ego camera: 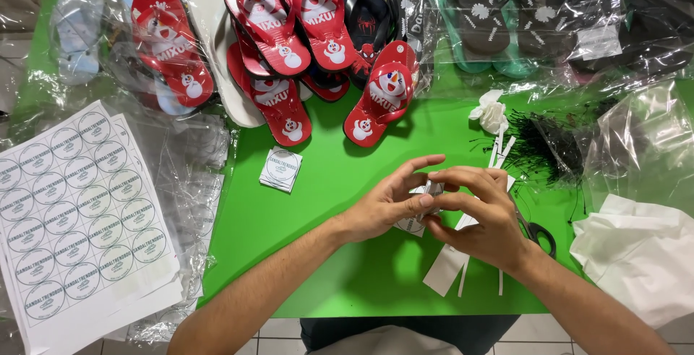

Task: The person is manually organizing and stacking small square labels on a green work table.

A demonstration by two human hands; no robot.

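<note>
glossy rubber flip-flops, matt green table, paper sticker sheet.

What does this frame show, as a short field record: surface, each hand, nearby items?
surface: green table
left hand: fingers pinch a small round sticker
right hand: fingers on the same sticker
near hands: white paper strips, scissors, small sticker stack
left side: sheet of round stickers
far edge: red flip-flops, bagged dark flip-flops
right side: black ties
</note>
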